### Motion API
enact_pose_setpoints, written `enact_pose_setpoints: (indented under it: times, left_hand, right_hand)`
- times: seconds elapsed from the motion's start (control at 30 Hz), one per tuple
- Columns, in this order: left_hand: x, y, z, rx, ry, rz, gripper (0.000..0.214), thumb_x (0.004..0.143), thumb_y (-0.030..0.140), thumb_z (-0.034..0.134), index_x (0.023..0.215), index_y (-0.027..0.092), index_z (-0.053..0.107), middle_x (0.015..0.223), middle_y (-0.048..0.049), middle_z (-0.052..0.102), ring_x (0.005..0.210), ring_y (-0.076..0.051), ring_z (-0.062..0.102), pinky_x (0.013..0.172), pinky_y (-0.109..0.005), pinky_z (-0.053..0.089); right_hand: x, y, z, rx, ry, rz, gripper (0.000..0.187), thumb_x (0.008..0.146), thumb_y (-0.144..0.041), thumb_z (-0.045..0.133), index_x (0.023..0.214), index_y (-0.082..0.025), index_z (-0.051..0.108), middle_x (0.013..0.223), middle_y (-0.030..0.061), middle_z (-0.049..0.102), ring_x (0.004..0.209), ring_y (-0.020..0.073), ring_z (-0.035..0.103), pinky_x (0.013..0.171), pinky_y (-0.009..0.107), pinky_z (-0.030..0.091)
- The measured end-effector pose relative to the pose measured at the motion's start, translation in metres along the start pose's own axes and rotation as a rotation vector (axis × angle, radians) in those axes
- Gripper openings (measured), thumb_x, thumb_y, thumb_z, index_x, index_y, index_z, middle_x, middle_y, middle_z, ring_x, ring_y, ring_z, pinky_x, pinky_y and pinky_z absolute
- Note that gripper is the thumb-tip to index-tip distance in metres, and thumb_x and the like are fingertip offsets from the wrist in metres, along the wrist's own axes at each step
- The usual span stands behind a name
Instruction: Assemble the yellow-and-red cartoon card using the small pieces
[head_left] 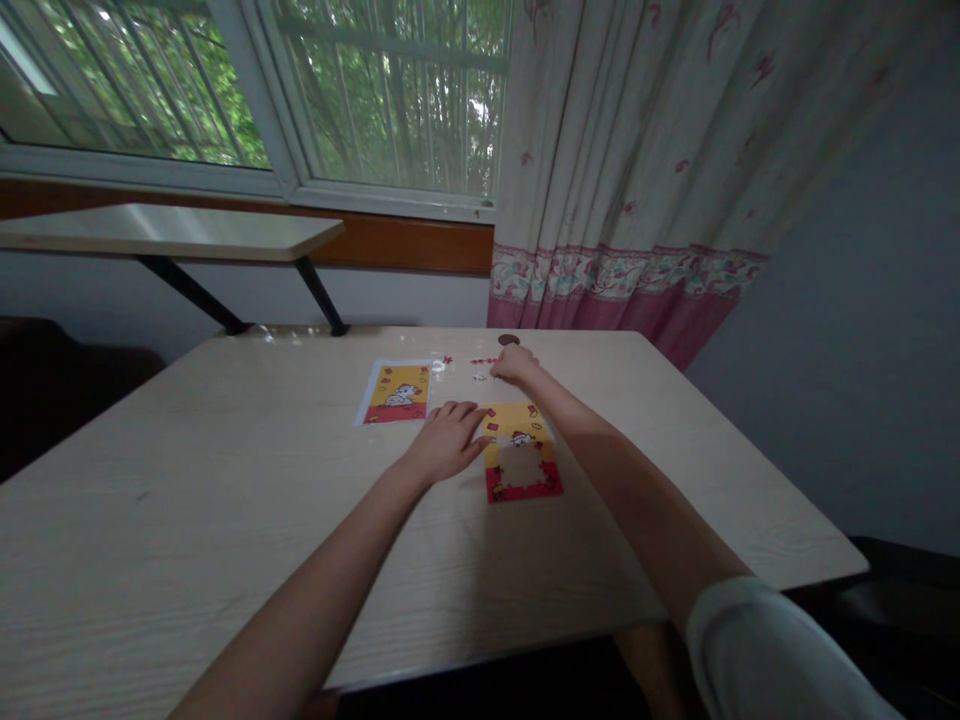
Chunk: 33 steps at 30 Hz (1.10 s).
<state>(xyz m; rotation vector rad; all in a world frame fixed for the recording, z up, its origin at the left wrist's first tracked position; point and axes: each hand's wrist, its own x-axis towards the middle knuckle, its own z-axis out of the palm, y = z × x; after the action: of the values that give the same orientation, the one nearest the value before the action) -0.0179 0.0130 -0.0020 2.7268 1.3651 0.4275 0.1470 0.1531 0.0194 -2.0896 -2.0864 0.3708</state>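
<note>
A yellow and red puzzle board (523, 466) with an unfilled middle lies on the pale wooden table (225, 480). My left hand (448, 440) rests flat on the table with fingers stretched out, its fingertips touching the board's left edge. My right hand (514, 365) reaches beyond the board to small loose pieces (480, 369) scattered near the table's far edge, with its fingers curled over them; whether it holds one is hidden. A picture card (396, 392) with a white animal on yellow lies to the left of the loose pieces.
A small dark round thing (508, 340) sits at the table's far edge. Behind it hangs a patterned curtain (637, 180) beside a window (375, 90). A narrow shelf-like table (165, 232) stands at the back left. A dark seat (900, 590) is at the right.
</note>
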Motion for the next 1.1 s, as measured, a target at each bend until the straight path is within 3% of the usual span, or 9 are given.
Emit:
enact_pose_setpoints:
  times: [0.3, 0.47, 0.6, 0.7, 0.8, 0.9, 1.1]
  left_hand:
    - [0.0, 0.0, 0.0, -0.005, 0.0, 0.001, 0.044, 0.089, 0.042, 0.04, 0.126, 0.019, 0.046, 0.124, -0.0116, 0.05, 0.111, -0.028, 0.043, 0.093, -0.044, 0.036]
    - [0.0, 0.0, 0.0, -0.027, 0.006, -0.013, 0.042, 0.088, 0.04, 0.043, 0.124, 0.019, 0.048, 0.123, -0.0114, 0.05, 0.111, -0.028, 0.044, 0.093, -0.044, 0.036]
    - [0.002, 0.001, -0.002, -0.148, 0.094, -0.028, 0.039, 0.085, 0.035, 0.049, 0.119, 0.018, 0.053, 0.12, -0.0112, 0.053, 0.109, -0.027, 0.047, 0.093, -0.044, 0.038]
    - [0.008, 0.009, 0.0, -0.392, 0.209, -0.088, 0.028, 0.082, 0.029, 0.051, 0.105, 0.016, 0.061, 0.108, -0.0099, 0.06, 0.1, -0.023, 0.053, 0.089, -0.038, 0.041]
    - [0.015, 0.022, 0.005, -0.68, 0.247, -0.253, 0.022, 0.078, 0.026, 0.053, 0.091, 0.014, 0.066, 0.09, -0.0078, 0.066, 0.082, -0.018, 0.06, 0.077, -0.031, 0.047]
    - [0.018, 0.035, 0.011, -0.81, 0.187, -0.327, 0.021, 0.072, 0.027, 0.06, 0.085, 0.013, 0.068, 0.08, -0.0065, 0.068, 0.07, -0.017, 0.06, 0.066, -0.027, 0.047]
    - [0.019, 0.047, 0.01, -1.007, 0.154, -0.343, 0.019, 0.067, 0.031, 0.063, 0.071, 0.014, 0.07, 0.064, -0.0037, 0.067, 0.058, -0.015, 0.057, 0.056, -0.024, 0.042]
  right_hand:
    - [-0.003, -0.003, 0.0, 0.13, -0.047, -0.121, 0.023, 0.061, -0.019, 0.067, 0.084, -0.018, 0.068, 0.089, 0.0086, 0.067, 0.09, 0.0235, 0.06, 0.075, 0.032, 0.045]
    - [-0.017, 0.005, -0.001, 0.255, -0.045, -0.27, 0.021, 0.071, -0.013, 0.056, 0.09, -0.017, 0.063, 0.084, 0.0027, 0.066, 0.079, 0.0126, 0.059, 0.072, 0.023, 0.044]
    - [-0.043, 0.029, -0.007, 0.56, -0.09, -0.421, 0.014, 0.072, -0.015, 0.055, 0.086, -0.014, 0.058, 0.076, 0.0011, 0.061, 0.069, 0.0097, 0.055, 0.063, 0.02, 0.043]
    - [-0.077, 0.052, -0.011, 0.826, -0.185, -0.496, 0.016, 0.068, -0.023, 0.063, 0.08, -0.015, 0.056, 0.069, -0.0011, 0.056, 0.063, 0.0097, 0.052, 0.061, 0.022, 0.043]
    - [-0.112, 0.07, -0.007, 1.002, -0.222, -0.459, 0.029, 0.065, -0.034, 0.07, 0.085, -0.017, 0.058, 0.069, -0.0017, 0.055, 0.061, 0.0095, 0.052, 0.06, 0.023, 0.042]
    - [-0.137, 0.076, 0.002, 1.1, -0.21, -0.391, 0.036, 0.066, -0.043, 0.069, 0.091, -0.018, 0.062, 0.074, 0.0001, 0.058, 0.064, 0.0105, 0.054, 0.061, 0.024, 0.042]
    - [-0.146, 0.068, 0.013, 1.175, -0.143, -0.324, 0.039, 0.061, -0.047, 0.072, 0.086, -0.019, 0.062, 0.073, 0.0008, 0.06, 0.062, 0.0109, 0.055, 0.059, 0.025, 0.043]
